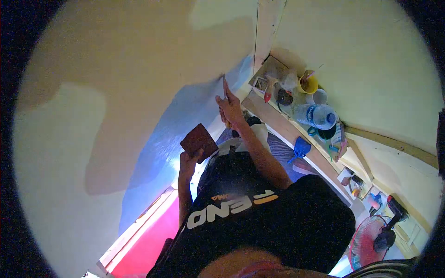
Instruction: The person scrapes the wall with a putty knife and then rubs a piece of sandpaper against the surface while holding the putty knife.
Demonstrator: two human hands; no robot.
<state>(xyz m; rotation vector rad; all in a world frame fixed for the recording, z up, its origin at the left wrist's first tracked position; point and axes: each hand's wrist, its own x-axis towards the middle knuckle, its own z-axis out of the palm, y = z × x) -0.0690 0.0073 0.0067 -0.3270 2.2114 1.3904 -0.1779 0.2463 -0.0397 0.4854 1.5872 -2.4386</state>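
On the left, my left hand [189, 162] grips the lower edge of a flat, dark reddish-brown square sheet [199, 141], thumb on its face. My right hand [230, 110] is closed around a putty knife [224, 85], its thin blade edge-on to me and the tip right at the wall. A yellowish bit of its handle shows below the fingers, the rest hidden in the palm. Both hands are in front of a wall [157, 60] with tan, cream and bluish-lit areas. A dark smudge shows on the wall at the blade tip.
A ledge on the right carries a yellow cup [308, 84], a white cup [318, 97], a large plastic bottle [316, 116] and other small items. A blue plastic bag [301, 148] hangs by its edge. Lower right stands a fan [371, 241]; lower left is a bright pink surface [148, 241].
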